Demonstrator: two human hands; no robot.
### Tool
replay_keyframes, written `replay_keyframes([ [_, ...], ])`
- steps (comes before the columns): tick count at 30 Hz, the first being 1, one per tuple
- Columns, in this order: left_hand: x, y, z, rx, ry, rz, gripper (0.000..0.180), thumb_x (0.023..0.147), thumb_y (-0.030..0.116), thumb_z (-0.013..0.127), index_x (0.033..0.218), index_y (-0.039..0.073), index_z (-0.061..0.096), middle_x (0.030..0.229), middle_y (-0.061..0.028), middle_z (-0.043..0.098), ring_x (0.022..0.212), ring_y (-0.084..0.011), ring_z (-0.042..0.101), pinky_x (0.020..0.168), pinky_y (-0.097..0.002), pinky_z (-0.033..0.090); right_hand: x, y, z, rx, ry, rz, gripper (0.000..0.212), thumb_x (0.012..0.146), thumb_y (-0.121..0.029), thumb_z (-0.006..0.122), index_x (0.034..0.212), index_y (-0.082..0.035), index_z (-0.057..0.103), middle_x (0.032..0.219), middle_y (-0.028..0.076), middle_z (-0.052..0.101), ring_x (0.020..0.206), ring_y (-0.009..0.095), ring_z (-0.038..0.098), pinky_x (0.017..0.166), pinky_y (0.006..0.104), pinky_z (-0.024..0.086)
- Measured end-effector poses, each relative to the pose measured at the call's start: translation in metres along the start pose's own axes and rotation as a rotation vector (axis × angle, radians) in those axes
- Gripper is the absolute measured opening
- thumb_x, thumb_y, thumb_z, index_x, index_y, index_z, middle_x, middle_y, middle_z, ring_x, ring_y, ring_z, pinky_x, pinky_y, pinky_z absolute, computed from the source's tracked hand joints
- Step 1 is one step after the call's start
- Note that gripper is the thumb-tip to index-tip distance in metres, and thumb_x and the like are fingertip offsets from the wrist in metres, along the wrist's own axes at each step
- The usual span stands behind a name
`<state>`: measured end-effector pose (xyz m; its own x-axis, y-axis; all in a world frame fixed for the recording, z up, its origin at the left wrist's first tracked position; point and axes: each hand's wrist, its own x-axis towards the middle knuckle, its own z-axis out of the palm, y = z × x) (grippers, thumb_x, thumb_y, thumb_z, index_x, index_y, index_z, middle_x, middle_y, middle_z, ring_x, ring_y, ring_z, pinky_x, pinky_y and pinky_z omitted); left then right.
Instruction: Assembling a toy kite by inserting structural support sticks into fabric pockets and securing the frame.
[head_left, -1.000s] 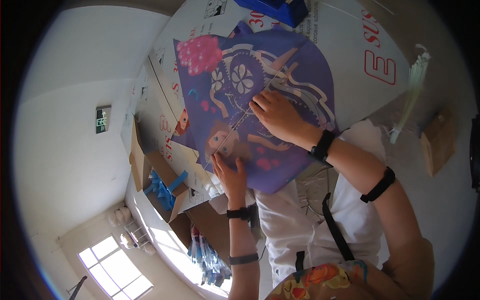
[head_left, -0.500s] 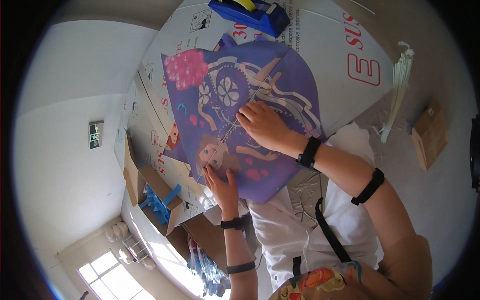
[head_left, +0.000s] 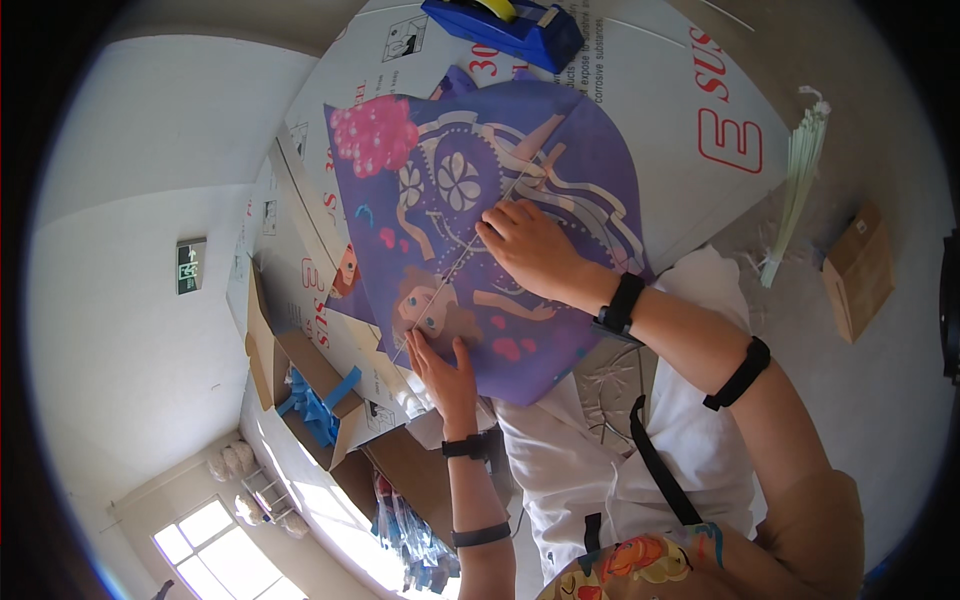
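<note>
A purple kite sail [head_left: 590,170], printed with a cartoon figure and hearts, lies over the grey printed board and reaches to my lap. A thin pale rod [head_left: 446,276] runs diagonally across it. My right hand [head_left: 535,247] rests at the sail's middle, its bent fingers closed on the rod. Nearer the sail's lower left edge, my left hand [head_left: 446,383] lies with fingers stretched and thumb apart, fingertips touching the sail by the rod's end. What is under my right palm is hidden.
A blue tape dispenser [head_left: 515,30] stands on the grey board [head_left: 670,110] at the far side. Right of it are a bundle of pale rods [head_left: 797,190] and a brown cardboard box [head_left: 858,272]. At left, an open carton [head_left: 290,350] holds blue pieces [head_left: 318,408].
Almost nothing differs. The view has shifted very slightly; both hands stay at the same places on the sail and rod.
</note>
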<state>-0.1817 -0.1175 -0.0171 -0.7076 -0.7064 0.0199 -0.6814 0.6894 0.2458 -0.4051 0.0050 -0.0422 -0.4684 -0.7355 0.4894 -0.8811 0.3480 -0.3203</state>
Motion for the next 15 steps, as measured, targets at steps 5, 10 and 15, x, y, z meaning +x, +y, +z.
replay_keyframes([
  [5,0.0002,0.0020,-0.0010,-0.012,-0.001,-0.010,0.068,0.089,0.024,0.061,0.141,-0.008,0.031,0.148,-0.0286,0.031,0.138,-0.0411,0.028,0.113,-0.0458,0.027,0.0002,-0.0009,-0.0024,0.039,-0.130,0.033,0.034,0.084,-0.012,0.061,0.115,0.001,0.061,0.117,0.011,0.057,0.116,0.026,0.050,0.098,0.0386,0.040],
  [10,-0.0001,-0.0008,0.0000,-0.012,0.011,0.008,0.068,0.088,0.024,0.062,0.141,-0.008,0.031,0.147,-0.0281,0.032,0.138,-0.0407,0.028,0.113,-0.0455,0.027,0.0000,-0.0025,-0.0022,0.060,-0.116,0.045,0.035,0.083,-0.012,0.061,0.116,0.001,0.061,0.118,0.011,0.056,0.115,0.026,0.050,0.098,0.0388,0.041],
  [15,0.0009,0.0025,-0.0025,-0.018,-0.006,-0.010,0.070,0.088,0.024,0.062,0.141,-0.007,0.030,0.148,-0.0274,0.031,0.138,-0.0403,0.029,0.113,-0.0454,0.026,0.0004,-0.0019,-0.0085,0.090,-0.102,0.054,0.042,0.082,-0.012,0.062,0.121,0.001,0.057,0.120,0.012,0.054,0.116,0.027,0.050,0.098,0.0392,0.041],
])
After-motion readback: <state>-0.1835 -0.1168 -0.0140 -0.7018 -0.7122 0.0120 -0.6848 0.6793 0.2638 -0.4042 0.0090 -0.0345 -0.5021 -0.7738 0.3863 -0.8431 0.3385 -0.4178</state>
